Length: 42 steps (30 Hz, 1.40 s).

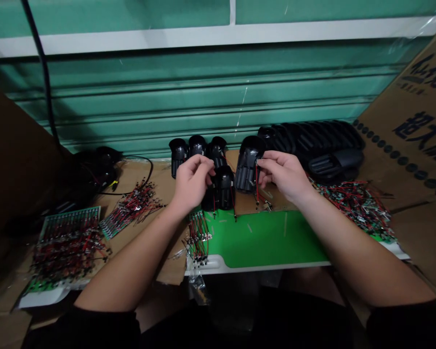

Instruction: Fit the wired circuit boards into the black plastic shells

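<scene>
With the clock read about the middle of the bare green top of the white-rimmed table (269,242), a glossy black plastic shell (247,162), rounded above and ribbed below, was seen just short of 12 o'clock, over brown cardboard. A thin red wire (256,182) was hung along its right edge. There the thumb and fingers of the right hand (262,170) were drawn narrowly together; whether the wire, the shell's edge or both were pinched could not be made out. The left hand (210,175) was held half curled towards 11 o'clock, beside a group of similar black shells (225,189); whether anything was gripped could not be seen.

More black shells (319,135) were lined up at 1 o'clock. Small green circuit boards with red and black wires (363,208) were heaped between 2 and 3 o'clock, and a narrow wired board strip (198,232) was laid at 9 o'clock.

The glossy shell was judged light and stiff, with a slippery face; the wire was judged its fragile part. Hold would be best taken by the side walls at the ribbed lower half, without the wire being tugged.
</scene>
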Each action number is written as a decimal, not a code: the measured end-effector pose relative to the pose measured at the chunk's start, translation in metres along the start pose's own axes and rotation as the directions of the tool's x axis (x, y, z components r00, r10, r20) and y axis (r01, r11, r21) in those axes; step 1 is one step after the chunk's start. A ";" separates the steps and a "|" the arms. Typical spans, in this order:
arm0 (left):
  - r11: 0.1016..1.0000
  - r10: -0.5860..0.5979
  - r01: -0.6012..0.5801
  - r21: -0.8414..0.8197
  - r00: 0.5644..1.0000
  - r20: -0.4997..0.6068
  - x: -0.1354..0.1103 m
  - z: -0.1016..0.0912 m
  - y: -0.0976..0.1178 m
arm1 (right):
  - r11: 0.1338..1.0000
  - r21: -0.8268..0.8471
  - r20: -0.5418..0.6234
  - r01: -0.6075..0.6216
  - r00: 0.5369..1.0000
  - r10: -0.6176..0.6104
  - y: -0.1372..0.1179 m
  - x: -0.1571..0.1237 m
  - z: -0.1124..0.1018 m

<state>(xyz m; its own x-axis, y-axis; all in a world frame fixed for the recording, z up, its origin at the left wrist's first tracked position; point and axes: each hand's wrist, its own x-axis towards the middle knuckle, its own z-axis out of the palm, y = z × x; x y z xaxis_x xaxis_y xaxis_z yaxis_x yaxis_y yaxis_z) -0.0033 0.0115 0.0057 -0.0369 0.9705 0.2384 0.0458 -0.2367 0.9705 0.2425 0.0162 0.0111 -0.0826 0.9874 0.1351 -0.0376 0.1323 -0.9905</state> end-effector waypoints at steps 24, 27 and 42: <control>0.753 0.008 0.018 0.657 0.999 -0.036 0.005 -0.003 -0.014 | 0.981 -0.158 0.088 -0.113 0.988 0.129 0.042 0.004 0.040; 0.681 -0.022 0.055 0.730 0.998 -0.055 0.005 -0.004 -0.009 | 0.903 -0.426 0.026 0.047 0.999 -0.040 0.038 0.006 0.026; 0.728 0.173 -0.108 0.677 0.984 -0.029 -0.006 -0.001 -0.002 | -0.028 -0.980 -0.194 -0.197 0.977 -0.092 0.008 0.017 -0.012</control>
<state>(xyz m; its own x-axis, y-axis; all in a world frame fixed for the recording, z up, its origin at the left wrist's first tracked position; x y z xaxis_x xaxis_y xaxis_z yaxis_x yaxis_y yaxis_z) -0.0041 0.0058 0.0021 -0.0579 0.9131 0.4037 0.7131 -0.2452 0.6568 0.2530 0.0351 0.0052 0.1162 0.9690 0.2179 0.9932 -0.1135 -0.0251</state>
